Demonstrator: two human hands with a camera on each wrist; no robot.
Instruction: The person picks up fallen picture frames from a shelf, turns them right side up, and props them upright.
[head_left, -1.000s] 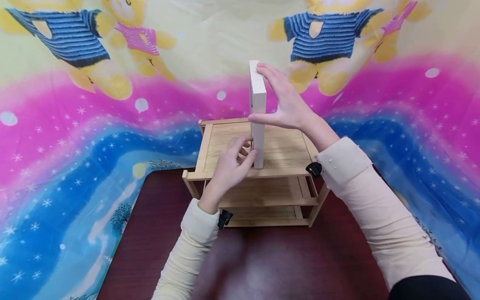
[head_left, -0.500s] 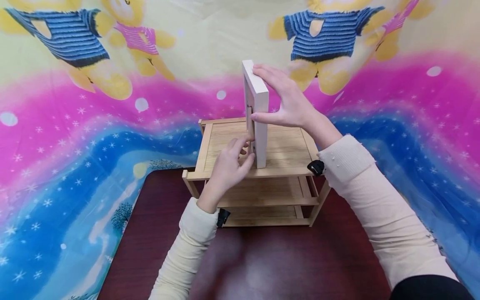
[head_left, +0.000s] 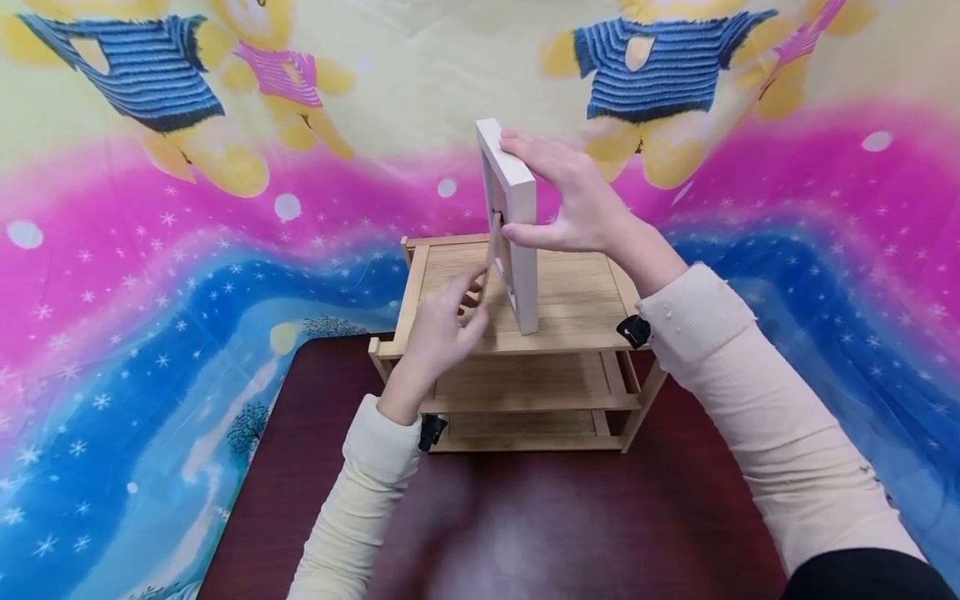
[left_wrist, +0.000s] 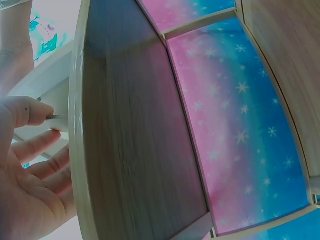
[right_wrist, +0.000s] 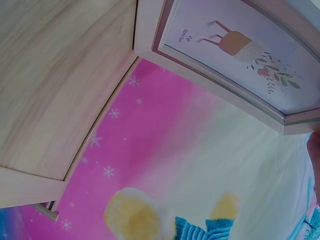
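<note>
A white picture frame [head_left: 527,258] stands upright on the top board of a wooden shelf [head_left: 581,287], its back turned to the left. Its thin support leg [head_left: 492,246] slants out from the back panel. My right hand [head_left: 581,196] grips the frame, fingers over the top edge and thumb on the near side. Low at the back, my left hand [head_left: 441,325] pinches the leg between thumb and fingers; the left wrist view shows this hand [left_wrist: 37,167] beside the board's edge. On the frame's front, in the right wrist view, is a plant-pot print [right_wrist: 240,45].
The shelf has two lower boards [head_left: 536,383] under the top one and stands on a dark red table [head_left: 540,517]. A patterned cloth [head_left: 420,100] with printed bears hangs behind and at both sides.
The picture frame has turned so more of its back shows. My left hand has moved left, swinging the support leg out from the back. My right hand keeps its grip.
</note>
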